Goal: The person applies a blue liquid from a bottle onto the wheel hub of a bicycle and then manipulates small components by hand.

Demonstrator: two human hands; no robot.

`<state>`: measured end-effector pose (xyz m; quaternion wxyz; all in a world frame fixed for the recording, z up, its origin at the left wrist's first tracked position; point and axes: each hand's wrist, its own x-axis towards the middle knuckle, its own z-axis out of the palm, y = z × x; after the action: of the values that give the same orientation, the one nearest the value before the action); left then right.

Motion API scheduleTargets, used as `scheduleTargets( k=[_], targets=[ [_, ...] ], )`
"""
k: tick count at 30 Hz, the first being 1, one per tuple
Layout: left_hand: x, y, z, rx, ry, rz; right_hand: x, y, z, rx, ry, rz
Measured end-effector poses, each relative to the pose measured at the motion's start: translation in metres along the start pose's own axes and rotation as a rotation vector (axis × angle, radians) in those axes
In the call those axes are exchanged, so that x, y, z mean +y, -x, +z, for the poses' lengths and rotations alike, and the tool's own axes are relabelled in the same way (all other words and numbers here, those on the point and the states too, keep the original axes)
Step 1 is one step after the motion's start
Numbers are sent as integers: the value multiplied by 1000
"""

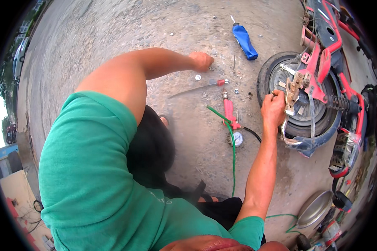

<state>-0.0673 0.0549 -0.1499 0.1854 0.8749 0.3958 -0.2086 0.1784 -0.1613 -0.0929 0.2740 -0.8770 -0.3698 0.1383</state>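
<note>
Concrete ground (113, 37) lies under the left hand (201, 60), which reaches far out on a straight arm, fingers curled shut, though what they pinch I cannot tell. Just below it lie a small washer (198, 77) and a screwdriver (199, 87). The right hand (273, 109), arm bent up, grips the wheel (303, 94) rim; an air gauge (234, 125) lies beside that wrist.

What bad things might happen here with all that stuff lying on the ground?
1. The small loose parts near the left hand lie on rough gravel and might get lost.
2. The green hose runs beside the person's legs; a foot might snag it and drag the pressure gauge.
3. The right hand rests against the wheel; fingers might get pinched by the metal brackets.
</note>
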Motion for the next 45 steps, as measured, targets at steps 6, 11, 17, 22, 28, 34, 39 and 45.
scheduleTargets(
  k=[6, 11, 17, 22, 28, 34, 39, 45],
  targets=[
    [0, -6, 4, 63, 48, 117, 11, -5, 9, 31, -1, -13],
    [22, -8, -29, -72, 538, 273, 8, -4, 6, 14, -27, -7],
    [80, 3, -59, -172, 856, 436, 12, -6, 8, 39, -20, -54],
    [106, -1, -67, -239, 942, 522, 13, -7, 9, 25, -19, -36],
    [125, 9, -74, -366, 1112, 534, 17, -7, 11, 49, -30, -71],
    [131, 12, -80, -437, 1047, 461, 11, -4, 5, 26, -47, -58],
    [138, 12, -79, -393, 998, 373, 12, -5, 7, 34, -26, -53],
    [146, 4, -71, -248, 849, 486, 5, -3, 3, 22, -38, -25]
  ],
)
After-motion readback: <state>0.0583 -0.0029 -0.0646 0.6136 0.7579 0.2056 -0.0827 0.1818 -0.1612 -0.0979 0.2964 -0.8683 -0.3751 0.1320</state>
